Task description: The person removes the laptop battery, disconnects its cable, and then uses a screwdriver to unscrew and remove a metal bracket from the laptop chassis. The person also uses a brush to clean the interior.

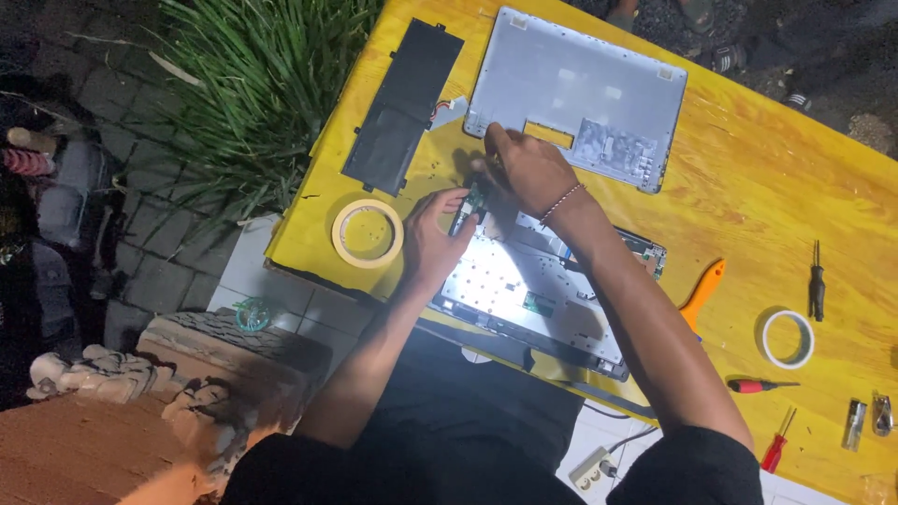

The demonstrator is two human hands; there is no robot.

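On the yellow table, both hands pinch a small circuit board.

A yellow wooden counter standing outdoors in the dark.
Harsh light is falling on its top; a grassy plant is spreading beside it, grey paving bricks and pale tiles are lying below, and stone figures are resting nearby.

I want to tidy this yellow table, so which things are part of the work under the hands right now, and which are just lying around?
In use:
left hand
right hand
small green circuit board
opened laptop chassis

Lying about:
grey laptop bottom cover
flat black battery
cream tape roll
white tape roll
orange plastic pry tool
black screwdriver
red-handled screwdrivers
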